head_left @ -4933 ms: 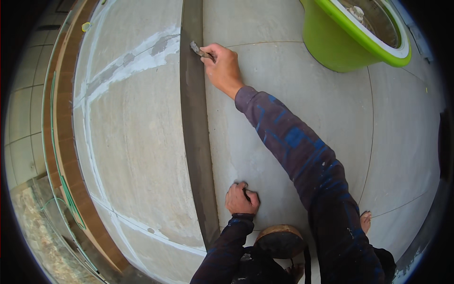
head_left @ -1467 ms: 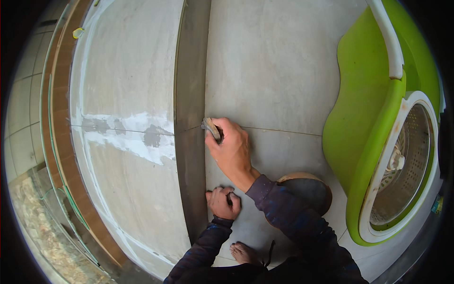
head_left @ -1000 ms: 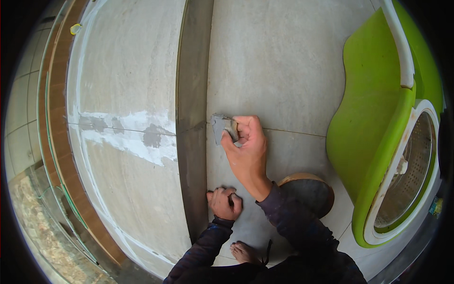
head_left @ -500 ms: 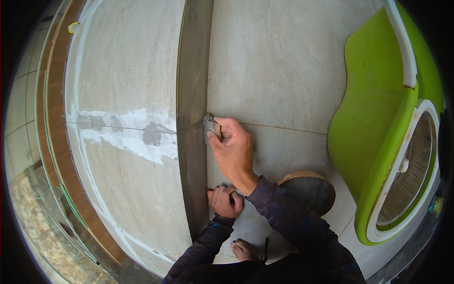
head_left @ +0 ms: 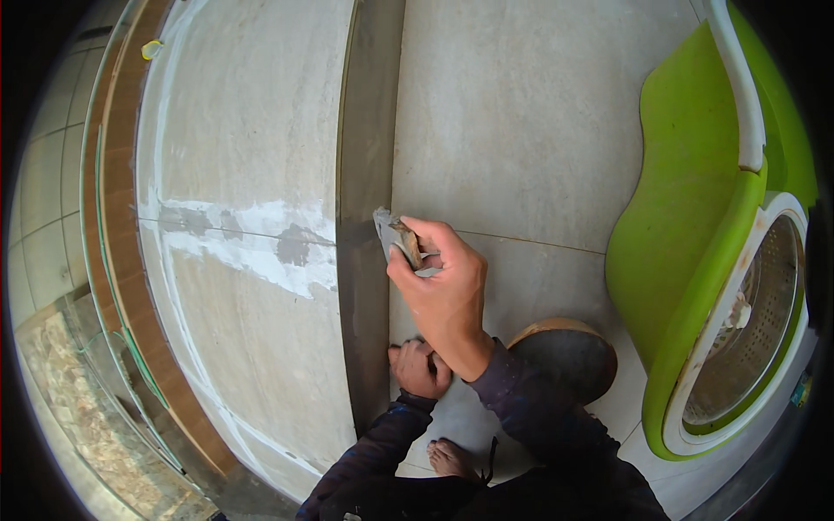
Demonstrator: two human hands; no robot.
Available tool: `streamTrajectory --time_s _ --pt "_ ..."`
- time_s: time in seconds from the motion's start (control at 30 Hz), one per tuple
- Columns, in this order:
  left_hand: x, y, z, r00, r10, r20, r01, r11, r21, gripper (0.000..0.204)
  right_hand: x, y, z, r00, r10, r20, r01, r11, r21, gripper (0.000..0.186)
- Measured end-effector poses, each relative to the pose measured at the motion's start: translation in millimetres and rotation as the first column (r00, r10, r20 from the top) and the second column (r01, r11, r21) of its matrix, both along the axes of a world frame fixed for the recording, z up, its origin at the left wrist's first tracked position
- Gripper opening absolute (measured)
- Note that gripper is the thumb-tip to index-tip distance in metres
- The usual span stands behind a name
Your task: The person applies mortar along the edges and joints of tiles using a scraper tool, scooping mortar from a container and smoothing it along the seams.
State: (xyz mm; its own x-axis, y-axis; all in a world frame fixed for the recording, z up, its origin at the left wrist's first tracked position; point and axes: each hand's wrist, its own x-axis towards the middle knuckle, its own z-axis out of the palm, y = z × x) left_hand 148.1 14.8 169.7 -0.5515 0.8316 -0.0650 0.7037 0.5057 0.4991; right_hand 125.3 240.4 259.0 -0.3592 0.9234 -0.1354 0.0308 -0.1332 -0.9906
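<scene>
My right hand (head_left: 443,286) grips a small scraper (head_left: 398,239) with grey paste on its blade, its tip at the foot of a dark grey step face (head_left: 365,122). Below it, my left hand (head_left: 419,369) is curled down on the floor tile beside that step face; whatever is inside its fingers is hidden. To the left, a pale tiled top (head_left: 243,130) carries smeared white and grey filler (head_left: 248,217) along a joint and a thinner white line near its far edge.
A green mop bucket (head_left: 647,226) with a white-rimmed perforated spinner fills the right side. A round dark-topped object (head_left: 565,360) lies below my right wrist, near my bare foot (head_left: 445,456). Brown edging (head_left: 115,217), green cord and a small yellow item (head_left: 151,49) lie left.
Since 4.9 seconds ago my view has shifted, bringing the bucket lower. In the last second my right hand moved left to the step face, then slightly down and right, still holding the scraper.
</scene>
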Motion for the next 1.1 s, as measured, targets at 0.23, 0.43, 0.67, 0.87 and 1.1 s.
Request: streamTrajectory --time_s 0.23,0.43,0.67,0.87,1.1 --pt "-8 -1 4 0.999 -0.023 -0.042 0.025 0.998 0.052 0.044 -21 -18 -9 0.994 0.048 0.098 -0.053 0.998 0.044 0.031" --pt "-2 21 10 0.996 -0.017 -0.089 0.025 0.995 0.093 0.038 -10 -15 28 0.999 0.04 -0.03 -0.029 0.958 0.286 0.033" --pt "-1 11 7 0.996 0.051 -0.072 -0.041 0.99 0.133 0.029 -22 -12 -1 1.0 0.014 0.009 -0.015 0.983 0.183 0.031" --pt "-5 18 9 0.998 0.019 -0.067 -0.015 0.999 0.051 0.028 -9 -30 13 0.996 0.04 -0.078 -0.006 0.918 0.395 0.038" --pt "-1 25 13 0.995 0.045 -0.089 -0.025 0.976 0.216 0.017 -20 -8 -35 0.994 0.024 0.11 -0.012 0.994 -0.106 0.026"
